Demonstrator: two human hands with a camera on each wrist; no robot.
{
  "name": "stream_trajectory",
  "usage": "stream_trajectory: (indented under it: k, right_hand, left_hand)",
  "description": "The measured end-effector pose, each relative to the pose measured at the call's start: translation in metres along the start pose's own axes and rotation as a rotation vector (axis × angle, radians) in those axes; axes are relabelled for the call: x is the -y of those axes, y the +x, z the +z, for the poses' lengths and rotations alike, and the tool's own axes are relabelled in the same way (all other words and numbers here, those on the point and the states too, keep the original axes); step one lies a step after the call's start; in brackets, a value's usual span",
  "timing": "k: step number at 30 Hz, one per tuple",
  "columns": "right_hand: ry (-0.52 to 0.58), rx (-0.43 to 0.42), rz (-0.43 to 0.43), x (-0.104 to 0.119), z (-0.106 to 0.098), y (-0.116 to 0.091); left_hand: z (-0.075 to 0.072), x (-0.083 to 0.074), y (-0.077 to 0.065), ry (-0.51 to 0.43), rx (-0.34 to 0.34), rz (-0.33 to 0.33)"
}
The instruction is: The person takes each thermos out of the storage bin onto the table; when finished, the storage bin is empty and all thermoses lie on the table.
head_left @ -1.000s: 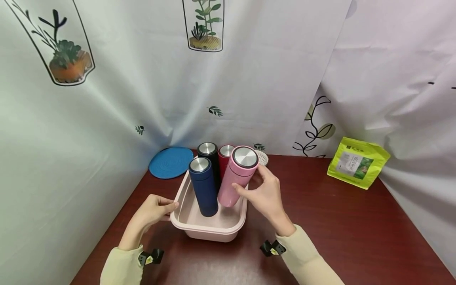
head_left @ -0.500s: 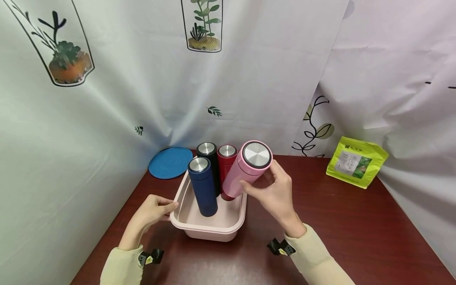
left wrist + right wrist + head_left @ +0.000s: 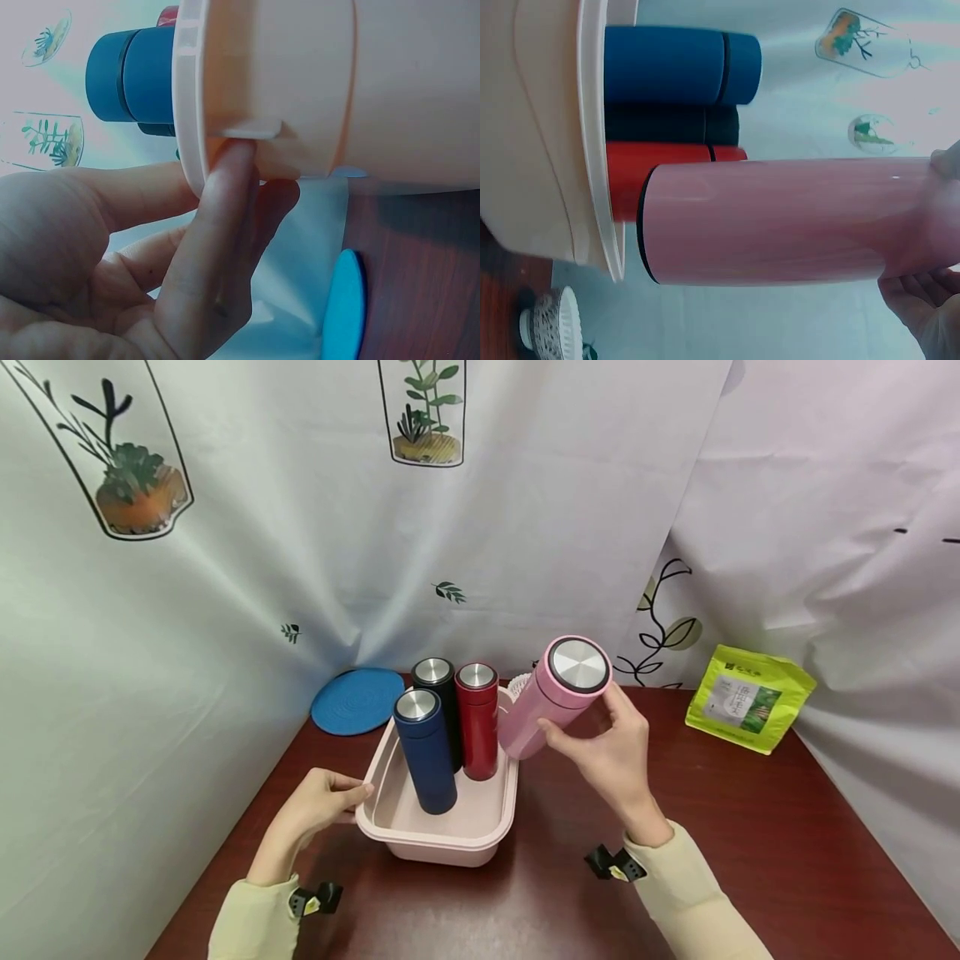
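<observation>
- One change or several versus a second ago?
- Mainly one: pink bottle point(image 3: 542, 708). Was over the tub point(image 3: 442, 842) then, in front of red bottle point(image 3: 477, 727) and hiding most of it. Now up and to the right, leaning, lid toward upper right, bottom end at tub's right rim. Overlapping that rim in head view; apart from it in right wrist view.
- Held how?
- By right hand point(image 3: 611, 760). Thumb on near side, fingers round far side, spread just bottle-wide.
- And left hand point(image 3: 322, 797)?
- Same place as before, at tub's left rim. Pinching it, fingers curled under the lip, gap about rim-thick.
- Contents of tub?
- Three bottles, all standing: blue bottle point(image 3: 429, 756) in front, black bottle point(image 3: 450, 710) behind it, red bottle to the right of black. Silver-topped lids on all three. Pale pink floor showing in front of blue.
- Any shift among those?
- No, same spots. Just red now in sight from lid to base.
- Other containers?
- White basket point(image 3: 519, 683) behind tub's far right corner, partly hidden. Out of sight half a second ago, partly back now. Also green bag point(image 3: 750, 697), well off to the right on table point(image 3: 750, 835). Can't tell contents of either.
- Back left?
- Blue mat point(image 3: 357, 702), round, beyond tub's far left corner.
</observation>
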State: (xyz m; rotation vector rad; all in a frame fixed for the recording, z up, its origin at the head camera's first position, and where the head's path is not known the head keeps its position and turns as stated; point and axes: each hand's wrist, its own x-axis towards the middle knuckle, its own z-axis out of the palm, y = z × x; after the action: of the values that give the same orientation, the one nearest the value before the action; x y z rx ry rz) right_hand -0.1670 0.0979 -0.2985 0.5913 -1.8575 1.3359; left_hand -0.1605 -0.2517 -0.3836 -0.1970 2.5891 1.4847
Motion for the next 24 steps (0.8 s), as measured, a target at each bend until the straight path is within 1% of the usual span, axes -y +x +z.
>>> stream_trajectory:
  k: [4,10,12,14,18,24]
  right_hand:
    - [-0.066,-0.017,-0.014,-0.006,-0.004,0.002]
    - [-0.139,-0.041,-0.028,-0.042,-0.007,-0.002]
    - [-0.158,-0.044,-0.02,-0.055,-0.009,-0.004]
    - [-0.175,-0.045,-0.013,-0.062,-0.011,-0.006]
    - [-0.21,-0.043,0.006,-0.073,-0.015,-0.008]
    - [-0.253,-0.021,0.062,-0.087,-0.014,-0.012]
  left_hand:
    - [-0.001,0.0,0.001,0.004,-0.003,0.001]
    - [-0.002,0.0,0.0,-0.006,0.001,0.008]
    - [-0.002,0.001,-0.001,-0.01,0.001,0.007]
    - [-0.002,0.001,-0.001,-0.013,0.0,0.008]
    - [-0.001,0.0,-0.001,-0.018,-0.003,0.013]
    - [0.0,-0.001,-0.002,-0.021,-0.003,0.016]
